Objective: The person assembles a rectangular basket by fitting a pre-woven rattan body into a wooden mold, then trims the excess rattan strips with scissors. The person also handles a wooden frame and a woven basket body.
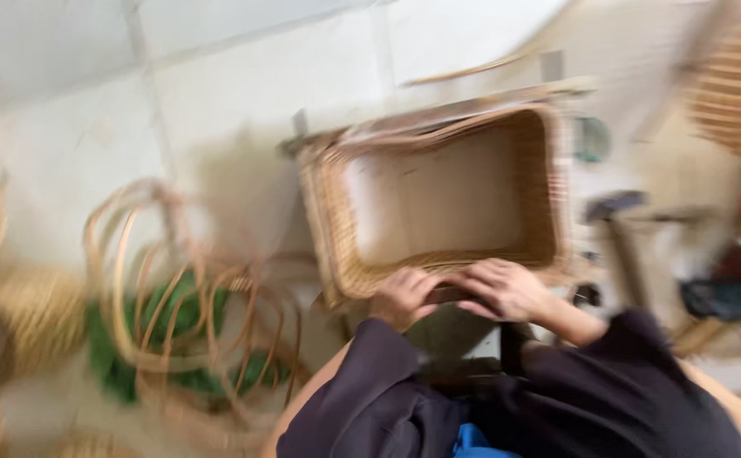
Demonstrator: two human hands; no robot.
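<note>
A rectangular woven rattan basket [328,203] with a pale flat bottom stands in front of me, its opening facing up. My left hand [400,297] and my right hand [502,288] rest together on the basket's near rim, fingers curled over the weave. Both arms wear dark sleeves. The picture is blurred by motion, so I cannot tell whether the fingers pinch a strand.
Loops of bare rattan cane [175,288] lie on a green cloth [167,318] at the left. Woven pieces [22,314] sit at the far left, another woven basket [739,93] at the upper right. Tools and clutter [625,212] lie right of the basket on the pale tiled floor.
</note>
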